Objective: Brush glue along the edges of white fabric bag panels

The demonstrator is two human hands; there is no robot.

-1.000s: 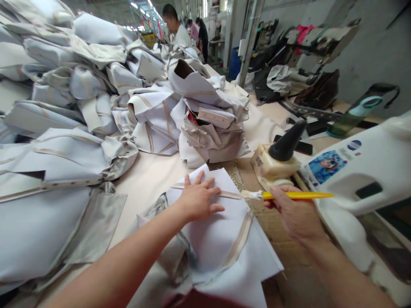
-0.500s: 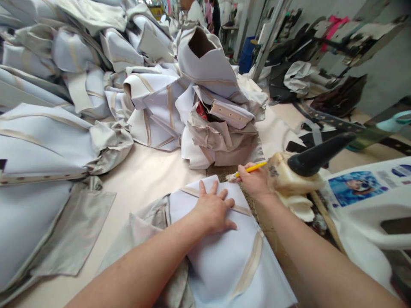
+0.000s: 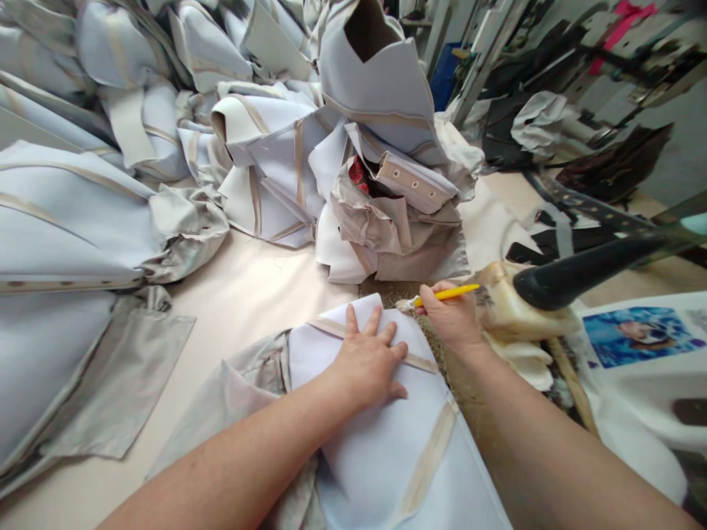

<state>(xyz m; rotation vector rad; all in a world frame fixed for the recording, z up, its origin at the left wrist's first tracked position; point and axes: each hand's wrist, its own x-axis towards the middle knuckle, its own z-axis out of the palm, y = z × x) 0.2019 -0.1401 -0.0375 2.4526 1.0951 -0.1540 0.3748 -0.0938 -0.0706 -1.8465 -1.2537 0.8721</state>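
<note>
The left hand (image 3: 367, 361) lies flat, fingers spread, on a pale blue-white fabric panel (image 3: 381, 442) spread at the near edge of the worktable (image 3: 248, 294); it pins the piece down and grips nothing. The right hand (image 3: 450, 318) is closed round a yellow-handled brush (image 3: 442, 296), pinched like a pen, with the bristle tip (image 3: 402, 305) sitting at the far corner of the panel, right where a tan strip (image 3: 364, 340) runs across under the left fingers.

Judging by how things lie, the coating of this panel looks partly done at most. The tan bands that cross it, the one near the top edge and a second (image 3: 428, 460) slanting down toward the viewer, look like seam allowances or glued margins, but I cannot tell from here which stretch is wet and which is dry. The brush stands at the very end of the upper band, so that line is either just starting or just finishing.

Just to the right of the brush hand stands a grubby, crusted glue pot (image 3: 511, 313) with a black cone-shaped spout (image 3: 579, 269) leaning over it. Behind the panel, heaps of similar pale panels (image 3: 342, 169) with tan strips are piled across the table; whether those are finished or waiting is not clear.
</note>
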